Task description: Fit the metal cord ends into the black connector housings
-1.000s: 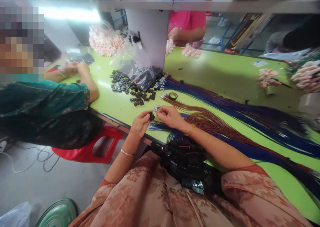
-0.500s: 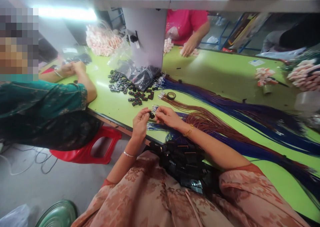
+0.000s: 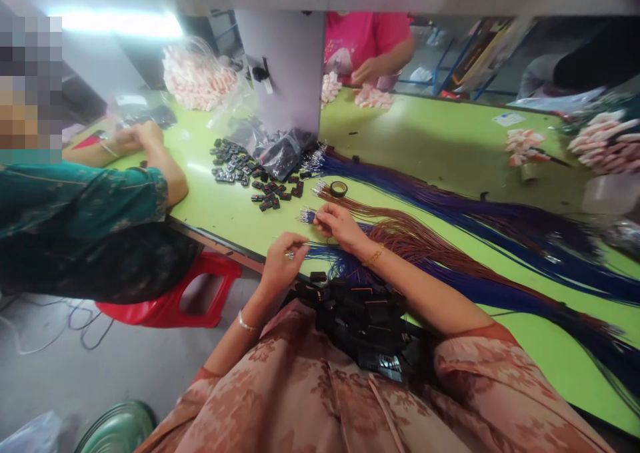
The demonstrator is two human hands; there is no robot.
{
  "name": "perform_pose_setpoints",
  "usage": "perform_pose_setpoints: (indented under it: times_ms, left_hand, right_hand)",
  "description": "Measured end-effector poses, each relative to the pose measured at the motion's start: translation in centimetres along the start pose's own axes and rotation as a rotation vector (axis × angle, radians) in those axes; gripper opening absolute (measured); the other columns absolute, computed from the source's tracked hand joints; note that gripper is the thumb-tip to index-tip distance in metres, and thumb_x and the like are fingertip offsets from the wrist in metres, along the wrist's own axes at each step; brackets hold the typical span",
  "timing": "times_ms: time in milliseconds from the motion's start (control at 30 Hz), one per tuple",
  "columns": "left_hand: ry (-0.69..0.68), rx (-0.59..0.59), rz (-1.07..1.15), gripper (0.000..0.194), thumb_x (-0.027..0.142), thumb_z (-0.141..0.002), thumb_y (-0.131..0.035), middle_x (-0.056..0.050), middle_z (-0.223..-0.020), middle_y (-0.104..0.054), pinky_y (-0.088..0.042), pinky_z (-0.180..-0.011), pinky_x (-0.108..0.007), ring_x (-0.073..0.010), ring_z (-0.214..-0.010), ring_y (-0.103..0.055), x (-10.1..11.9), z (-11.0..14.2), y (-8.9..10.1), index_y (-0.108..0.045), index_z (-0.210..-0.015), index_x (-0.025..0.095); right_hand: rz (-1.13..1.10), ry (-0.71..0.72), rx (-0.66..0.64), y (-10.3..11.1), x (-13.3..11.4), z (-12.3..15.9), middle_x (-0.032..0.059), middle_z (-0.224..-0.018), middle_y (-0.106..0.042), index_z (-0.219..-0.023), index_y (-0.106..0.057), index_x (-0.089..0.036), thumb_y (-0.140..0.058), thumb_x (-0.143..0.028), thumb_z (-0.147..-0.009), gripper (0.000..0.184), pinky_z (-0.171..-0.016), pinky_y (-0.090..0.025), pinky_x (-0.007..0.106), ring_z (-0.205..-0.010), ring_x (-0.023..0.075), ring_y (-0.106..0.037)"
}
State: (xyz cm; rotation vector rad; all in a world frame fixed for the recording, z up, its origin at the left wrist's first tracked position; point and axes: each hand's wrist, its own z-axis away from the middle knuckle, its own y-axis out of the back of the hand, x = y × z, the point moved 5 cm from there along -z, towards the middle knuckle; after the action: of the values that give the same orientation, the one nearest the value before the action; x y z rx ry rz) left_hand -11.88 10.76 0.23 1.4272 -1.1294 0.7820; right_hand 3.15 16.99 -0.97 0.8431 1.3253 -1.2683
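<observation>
My left hand [image 3: 281, 264] hangs at the near edge of the green table [image 3: 450, 143], its fingers pinched on a thin wire end with a small metal glint. My right hand [image 3: 340, 226] rests on the table just beyond it, with fingertips pinching the metal tips of a blue wire bundle [image 3: 327, 256]. The two hands are apart. Long brown wires [image 3: 425, 243] and blue wires [image 3: 460, 210] stretch away to the right. Loose black connectors [image 3: 267, 190] lie ahead of my hands. A heap of black connectors with wires [image 3: 365, 316] sits on my lap.
A plastic bag of black parts [image 3: 280, 154] leans against a grey post [image 3: 287, 66]. A tape roll [image 3: 339, 188] lies by the brown wire tips. A person in teal [image 3: 85, 203] works at the left above a red stool [image 3: 175, 293]; another in pink [image 3: 367, 43] works opposite. Pink-white bundles [image 3: 197, 80] sit behind.
My hands have parted. The left hand has dropped back toward the table edge, and the black connector it held against the right hand's wire is no longer between the fingers.
</observation>
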Motion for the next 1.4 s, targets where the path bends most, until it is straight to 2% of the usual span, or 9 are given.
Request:
perform_pose_setpoints:
  times_ms: [133,267,367,467,567,733,833,1100,1400]
  left_hand:
    - [-0.102,-0.432,-0.282,0.019,0.022,-0.076,-0.065,-0.006,-0.086,-0.062,-0.043,-0.074,-0.032,-0.0188,-0.079,-0.056,1.2,2.0,-2.1,-0.068,-0.095,0.020]
    - [-0.140,-0.535,-0.475,0.013,0.014,-0.075,-0.060,-0.006,-0.083,-0.059,-0.041,-0.075,-0.033,-0.0212,-0.082,-0.054,1.2,3.0,-3.6,-0.063,-0.087,0.019]
    - [-0.156,-0.508,-0.546,0.014,0.011,-0.073,-0.058,-0.006,-0.081,-0.058,-0.040,-0.075,-0.035,-0.0227,-0.082,-0.051,1.1,3.3,-3.6,-0.060,-0.085,0.018]
    - [-0.133,-0.399,-0.451,0.026,0.009,-0.071,-0.058,-0.006,-0.086,-0.060,-0.040,-0.077,-0.036,-0.0228,-0.085,-0.050,1.2,3.2,-2.8,-0.062,-0.095,0.019]
    - [-0.034,-0.214,-0.155,0.031,0.014,-0.075,-0.060,-0.006,-0.090,-0.061,-0.042,-0.078,-0.034,-0.0199,-0.085,-0.053,0.8,2.2,-1.4,-0.064,-0.105,0.021]
    - [0.264,0.117,0.566,0.029,0.029,-0.070,-0.072,-0.002,-0.085,-0.062,-0.044,-0.068,-0.025,-0.0117,-0.073,-0.056,-1.9,-0.2,0.6,-0.060,-0.095,0.019]
    - [0.314,0.217,0.790,0.035,0.024,-0.064,-0.077,0.000,-0.085,-0.063,-0.042,-0.064,-0.020,-0.0078,-0.070,-0.056,-2.7,-1.2,1.0,-0.058,-0.093,0.019]
    - [0.354,0.130,0.897,0.032,0.017,-0.069,-0.071,-0.004,-0.106,-0.065,-0.050,-0.076,-0.027,-0.0133,-0.089,-0.063,-3.0,-1.6,0.3,-0.061,-0.098,0.021]
    - [0.415,0.002,0.967,0.032,0.015,-0.074,-0.066,-0.008,-0.103,-0.068,-0.051,-0.080,-0.028,-0.0144,-0.087,-0.063,-2.9,-2.5,-0.6,-0.069,-0.105,0.016]
  right_hand:
    - [0.029,-0.001,-0.004,-0.2,-0.3,0.3,-0.0040,-0.068,-0.056,-0.074,-0.047,-0.018,-0.065,-0.042,-0.069,0.030,-0.043,-0.029,0.016,-0.050,0.0046,-0.042]
    - [0.113,0.048,-0.020,-0.4,-0.6,0.5,-0.0047,-0.062,-0.051,-0.072,-0.047,-0.019,-0.062,-0.045,-0.072,0.030,-0.042,-0.025,0.019,-0.048,0.0053,-0.036]
    - [0.207,0.129,-0.006,-0.2,-0.9,0.6,-0.0047,-0.060,-0.048,-0.072,-0.052,-0.018,-0.062,-0.045,-0.073,0.029,-0.045,-0.028,0.020,-0.050,0.0065,-0.036]
    - [0.289,0.205,0.000,0.0,-1.2,0.6,-0.0031,-0.064,-0.051,-0.074,-0.056,-0.016,-0.063,-0.044,-0.073,0.028,-0.052,-0.034,0.021,-0.056,0.0079,-0.040]
    - [0.338,0.231,-0.009,0.0,-1.4,0.7,-0.0023,-0.066,-0.053,-0.075,-0.058,-0.016,-0.062,-0.045,-0.074,0.029,-0.056,-0.036,0.022,-0.059,0.0087,-0.042]
    - [0.356,0.212,-0.024,-0.3,-1.7,1.1,-0.0044,-0.058,-0.046,-0.074,-0.057,-0.017,-0.060,-0.047,-0.075,0.030,-0.051,-0.031,0.022,-0.054,0.0084,-0.038]
    - [0.385,0.213,-0.040,-0.6,-2.0,1.3,-0.0046,-0.058,-0.045,-0.070,-0.055,-0.017,-0.059,-0.044,-0.076,0.028,-0.050,-0.030,0.022,-0.053,0.0079,-0.036]
    - [0.448,0.222,-0.080,-0.9,-2.1,1.4,-0.0038,-0.060,-0.048,-0.069,-0.055,-0.016,-0.058,-0.039,-0.075,0.024,-0.052,-0.032,0.021,-0.055,0.0080,-0.037]
    - [0.538,0.244,-0.085,-1.2,-1.6,1.4,-0.0046,-0.056,-0.046,-0.064,-0.052,-0.017,-0.055,-0.033,-0.073,0.018,-0.052,-0.030,0.022,-0.054,0.0080,-0.036]
